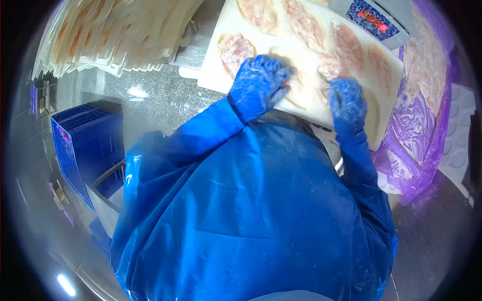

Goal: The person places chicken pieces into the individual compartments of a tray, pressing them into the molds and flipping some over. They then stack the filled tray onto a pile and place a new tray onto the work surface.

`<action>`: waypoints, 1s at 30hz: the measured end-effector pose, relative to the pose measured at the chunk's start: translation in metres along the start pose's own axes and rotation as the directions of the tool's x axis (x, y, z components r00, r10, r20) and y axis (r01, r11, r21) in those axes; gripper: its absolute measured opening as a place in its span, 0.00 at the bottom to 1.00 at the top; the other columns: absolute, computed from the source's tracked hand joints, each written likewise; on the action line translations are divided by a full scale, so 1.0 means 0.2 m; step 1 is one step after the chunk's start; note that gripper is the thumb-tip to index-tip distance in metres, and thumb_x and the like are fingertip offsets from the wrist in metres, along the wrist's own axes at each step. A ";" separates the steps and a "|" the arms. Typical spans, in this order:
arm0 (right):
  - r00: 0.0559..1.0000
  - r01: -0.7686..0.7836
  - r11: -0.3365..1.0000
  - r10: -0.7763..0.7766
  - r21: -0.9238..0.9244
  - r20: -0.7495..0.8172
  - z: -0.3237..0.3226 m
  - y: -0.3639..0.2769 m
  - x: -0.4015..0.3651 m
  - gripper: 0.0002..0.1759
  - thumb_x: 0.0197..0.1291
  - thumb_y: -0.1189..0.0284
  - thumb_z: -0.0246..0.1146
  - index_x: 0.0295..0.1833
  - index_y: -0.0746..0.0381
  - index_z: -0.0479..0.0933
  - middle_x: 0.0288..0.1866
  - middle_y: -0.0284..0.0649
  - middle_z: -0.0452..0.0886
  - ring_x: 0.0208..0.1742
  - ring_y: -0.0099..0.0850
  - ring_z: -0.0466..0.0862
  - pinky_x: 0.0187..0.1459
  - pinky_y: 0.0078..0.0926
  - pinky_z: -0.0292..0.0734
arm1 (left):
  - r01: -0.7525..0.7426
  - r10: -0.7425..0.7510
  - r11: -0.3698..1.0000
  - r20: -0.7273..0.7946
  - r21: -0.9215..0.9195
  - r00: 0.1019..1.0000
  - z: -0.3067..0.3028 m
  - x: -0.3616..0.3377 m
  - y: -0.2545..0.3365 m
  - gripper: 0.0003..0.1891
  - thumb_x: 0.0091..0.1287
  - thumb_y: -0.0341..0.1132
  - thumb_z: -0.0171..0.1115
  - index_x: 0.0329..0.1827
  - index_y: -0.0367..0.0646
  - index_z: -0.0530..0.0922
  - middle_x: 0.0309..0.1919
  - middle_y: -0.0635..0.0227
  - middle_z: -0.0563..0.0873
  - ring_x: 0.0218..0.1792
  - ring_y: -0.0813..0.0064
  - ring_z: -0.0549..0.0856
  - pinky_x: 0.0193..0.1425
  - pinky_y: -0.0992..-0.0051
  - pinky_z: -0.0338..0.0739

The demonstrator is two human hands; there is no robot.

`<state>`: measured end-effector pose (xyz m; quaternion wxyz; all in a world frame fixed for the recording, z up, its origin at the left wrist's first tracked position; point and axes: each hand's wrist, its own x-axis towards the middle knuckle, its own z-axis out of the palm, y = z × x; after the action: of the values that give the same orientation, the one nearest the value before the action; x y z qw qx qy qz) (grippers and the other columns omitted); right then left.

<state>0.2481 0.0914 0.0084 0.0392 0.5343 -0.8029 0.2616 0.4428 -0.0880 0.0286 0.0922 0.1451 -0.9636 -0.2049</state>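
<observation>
A white board (pixel 311 65) with oval hollows lies before me, several of them filled with pale pink minced meat (pixel 348 47). My left hand (pixel 262 83), in a wet blue glove, rests over a hollow near the board's front edge. Its fingers are spread and bent downward, the thumb apart, with a little pale meat beside the thumb. To its left is a filled hollow (pixel 236 52). My right hand (pixel 347 103), also gloved in blue, is curled at the front of the board, just below a loose lump of meat (pixel 330 66). Whatever its fingers enclose is hidden.
A scale with a red lit display (pixel 372 17) stands behind the board. On the right lies a purple plastic sheet (pixel 414 130) with a mass of minced meat (pixel 427 60). Stacked white boards (pixel 115 35) fill the upper left. A blue crate (pixel 88 150) stands lower left.
</observation>
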 end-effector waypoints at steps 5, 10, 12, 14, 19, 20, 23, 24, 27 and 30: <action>0.987 0.094 0.994 -0.099 -0.048 -0.124 -0.16 0.10 0.11 0.06 0.61 0.71 0.65 0.43 0.58 0.82 0.43 0.43 0.83 0.45 0.43 0.82 0.49 0.39 0.77 | -0.034 0.030 0.999 -0.173 -0.023 0.985 0.06 0.11 -0.11 0.19 0.61 0.38 0.66 0.56 0.50 0.80 0.50 0.60 0.81 0.51 0.55 0.78 0.55 0.57 0.72; 0.992 0.097 0.966 -0.114 0.241 0.057 -0.05 -0.16 0.11 0.12 0.55 0.72 0.69 0.46 0.58 0.82 0.47 0.41 0.82 0.49 0.42 0.81 0.51 0.37 0.77 | -0.024 0.034 0.994 -0.098 0.103 0.995 0.03 0.09 0.01 0.18 0.62 0.33 0.63 0.57 0.50 0.78 0.48 0.59 0.81 0.47 0.56 0.80 0.52 0.58 0.74; 0.972 0.124 0.981 -0.150 0.149 0.182 -0.05 -0.14 0.12 0.15 0.53 0.72 0.70 0.48 0.58 0.82 0.48 0.41 0.82 0.51 0.41 0.81 0.51 0.37 0.77 | -0.013 0.015 0.983 -0.009 0.183 1.000 0.10 0.10 -0.04 0.19 0.63 0.32 0.62 0.58 0.48 0.77 0.47 0.58 0.81 0.46 0.58 0.80 0.47 0.60 0.76; 0.987 0.093 0.976 -0.117 0.198 0.111 -0.10 -0.14 0.12 0.19 0.50 0.70 0.71 0.50 0.57 0.81 0.49 0.42 0.81 0.51 0.41 0.81 0.52 0.36 0.77 | -0.102 0.113 0.988 -0.087 0.118 0.990 0.05 0.11 -0.07 0.17 0.62 0.28 0.63 0.55 0.44 0.78 0.45 0.58 0.81 0.45 0.58 0.82 0.44 0.64 0.78; 0.913 -0.207 0.861 -0.001 0.465 0.407 0.01 -0.23 0.19 0.25 0.62 0.67 0.68 0.64 0.62 0.76 0.47 0.51 0.85 0.46 0.47 0.84 0.49 0.42 0.78 | -0.100 0.040 0.841 -0.123 -0.532 0.992 -0.10 0.20 0.04 0.11 0.63 0.21 0.64 0.48 0.37 0.79 0.42 0.57 0.82 0.42 0.62 0.84 0.50 0.71 0.79; 0.916 -0.209 0.860 0.006 0.466 0.401 0.05 -0.22 0.18 0.25 0.62 0.67 0.68 0.64 0.62 0.76 0.47 0.51 0.85 0.46 0.47 0.84 0.49 0.42 0.78 | -0.126 0.062 0.835 -0.136 -0.536 0.989 -0.12 0.22 0.05 0.11 0.64 0.21 0.64 0.49 0.37 0.79 0.42 0.57 0.82 0.42 0.65 0.84 0.50 0.72 0.79; 0.974 -0.156 0.732 0.002 0.663 0.227 0.04 -0.23 0.18 0.21 0.65 0.70 0.64 0.63 0.62 0.78 0.38 0.50 0.85 0.37 0.44 0.85 0.41 0.39 0.79 | -0.067 0.041 0.730 -0.054 -0.681 0.998 -0.15 0.26 0.06 0.10 0.65 0.20 0.63 0.49 0.37 0.79 0.41 0.62 0.82 0.44 0.72 0.84 0.51 0.75 0.78; 0.974 -0.161 0.735 0.010 0.659 0.227 0.00 -0.24 0.19 0.21 0.65 0.70 0.64 0.63 0.62 0.78 0.38 0.50 0.85 0.37 0.44 0.85 0.41 0.39 0.79 | -0.036 0.047 0.672 -0.006 -0.739 0.999 -0.16 0.27 0.06 0.09 0.66 0.20 0.63 0.48 0.37 0.79 0.42 0.64 0.82 0.45 0.74 0.83 0.51 0.76 0.78; 0.940 -0.145 0.915 0.010 0.376 0.340 -0.02 -0.22 0.20 0.17 0.65 0.72 0.64 0.58 0.64 0.80 0.35 0.48 0.85 0.35 0.43 0.85 0.39 0.36 0.80 | 0.141 0.029 0.437 0.171 -0.888 0.985 -0.18 0.31 0.03 0.07 0.67 0.22 0.63 0.47 0.38 0.79 0.41 0.68 0.82 0.46 0.80 0.81 0.52 0.78 0.77; 0.974 -0.100 0.871 -0.012 0.481 0.226 0.04 -0.10 0.16 0.14 0.67 0.74 0.61 0.55 0.66 0.79 0.37 0.47 0.85 0.37 0.40 0.85 0.42 0.32 0.80 | 0.212 0.087 0.313 0.251 -0.926 0.964 -0.17 0.34 -0.01 0.06 0.68 0.24 0.64 0.46 0.39 0.80 0.42 0.71 0.82 0.45 0.83 0.80 0.52 0.79 0.76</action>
<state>0.2536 0.0550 0.0190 -0.1929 0.5339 -0.7219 0.3957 0.3879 -0.1235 0.0671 0.0272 0.0736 -0.6573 -0.7495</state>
